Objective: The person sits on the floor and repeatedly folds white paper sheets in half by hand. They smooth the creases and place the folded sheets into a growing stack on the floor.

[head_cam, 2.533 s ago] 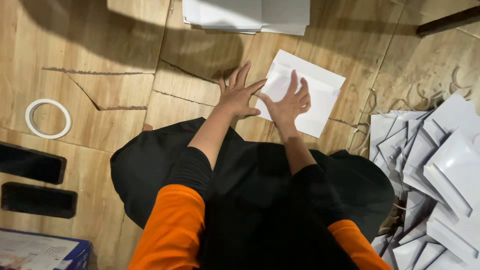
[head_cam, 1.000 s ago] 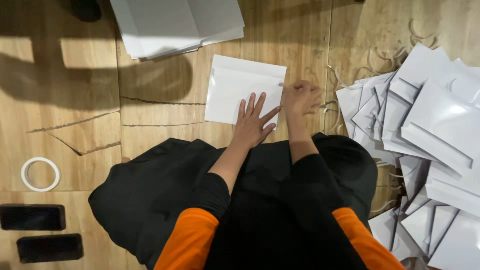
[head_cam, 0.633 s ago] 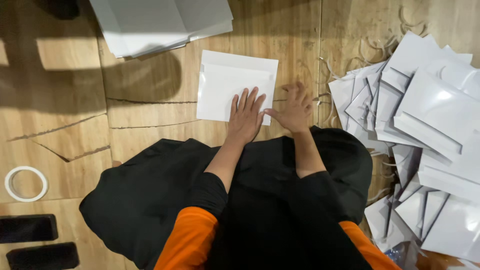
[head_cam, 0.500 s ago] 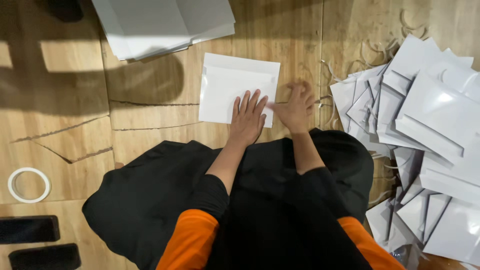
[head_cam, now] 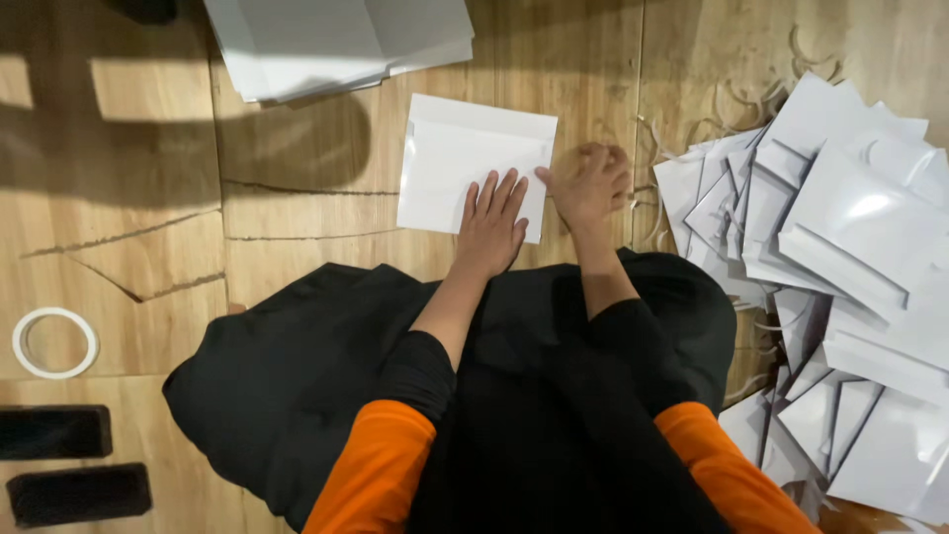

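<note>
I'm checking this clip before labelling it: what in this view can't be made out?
- Right hand: motion-blurred in the head view, so whether its fingers grip anything is unclear.
- White folded sheet: its lower right part is covered by the left hand.
- Top stack of white sheets: cut off by the upper edge.
- Pile of white pieces: runs off the right edge.
- Two dark flat objects: too dark to identify.

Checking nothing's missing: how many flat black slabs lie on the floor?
2. One black slab lies at the left edge, below the tape ring; the second slab lies just beneath it. Others could be hidden beyond the frame.
</note>
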